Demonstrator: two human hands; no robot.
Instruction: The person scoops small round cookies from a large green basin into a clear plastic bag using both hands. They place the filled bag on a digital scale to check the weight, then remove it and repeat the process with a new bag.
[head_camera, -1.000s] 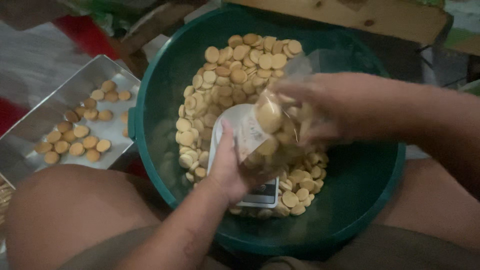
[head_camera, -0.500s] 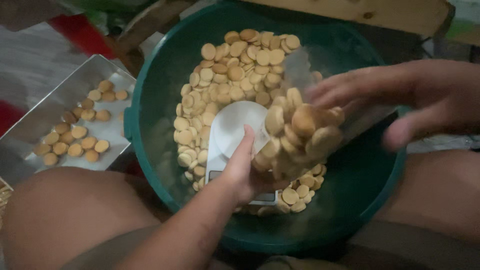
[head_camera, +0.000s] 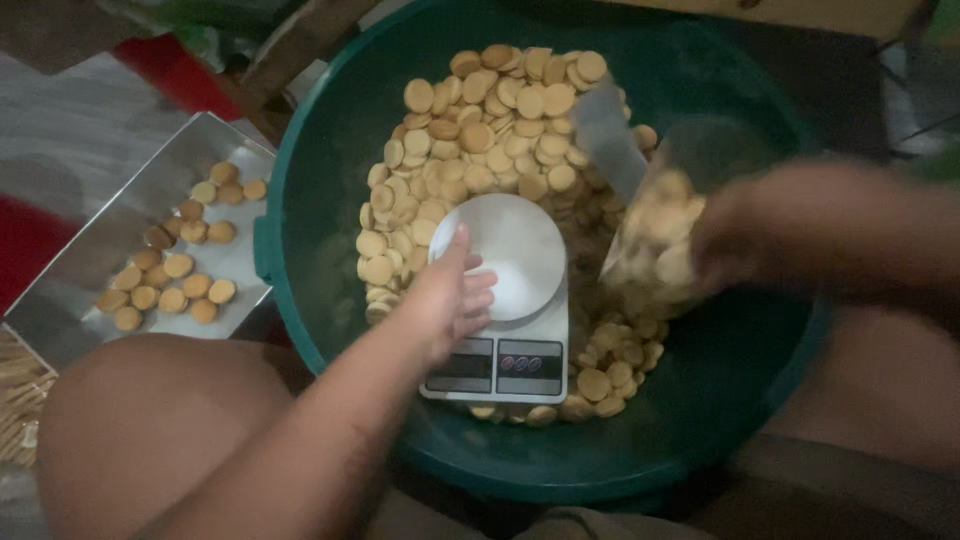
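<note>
A big green basin (head_camera: 330, 150) holds a heap of round tan biscuits (head_camera: 480, 130) and a white kitchen scale (head_camera: 510, 300) with a round white platform. My left hand (head_camera: 450, 295) rests on the scale's left edge, fingers loosely spread, holding nothing. To the right of the scale, my right hand (head_camera: 770, 235), blurred by motion, grips a clear plastic bag of biscuits (head_camera: 655, 235) lifted off the platform. The platform is bare.
A shiny metal tray (head_camera: 80, 290) with several biscuits lies left of the basin. My bare knees frame the basin at the bottom left and right. Red and grey floor covering shows at the far left, and wood pieces sit behind the basin.
My right hand has carried the bag of biscuits off the scale and to the right. The white platform is now uncovered. My left hand has stayed at the scale's edge.
</note>
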